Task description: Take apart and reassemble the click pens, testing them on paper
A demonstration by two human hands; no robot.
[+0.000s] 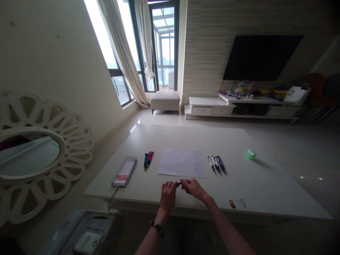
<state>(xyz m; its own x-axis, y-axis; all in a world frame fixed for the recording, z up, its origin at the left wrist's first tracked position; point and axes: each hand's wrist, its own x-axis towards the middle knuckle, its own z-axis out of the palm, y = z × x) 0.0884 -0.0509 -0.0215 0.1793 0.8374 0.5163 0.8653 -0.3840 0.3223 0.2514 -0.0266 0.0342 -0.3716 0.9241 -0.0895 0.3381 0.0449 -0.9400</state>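
Over the front edge of the white table (225, 136), my left hand (168, 195) and my right hand (193, 188) are closed on the two ends of a dark pen (179, 183). Only a short stretch of the pen shows between my fingers; the rest is hidden. Just beyond my hands lies a white sheet of paper (178, 161), with faint writing along its right side. To its left is a small group of pens (148, 160) with blue, dark and red barrels. Several more pens (216, 164), white, black, teal and purple, lie side by side to its right.
A phone (124, 172) with a cable lies at the table's left. On the right are a green tub (250, 154) and, near the front edge, a small brown-and-yellow item (232, 203). A box with a white device (89, 242) stands below at left, near a petal-framed mirror (62, 148).
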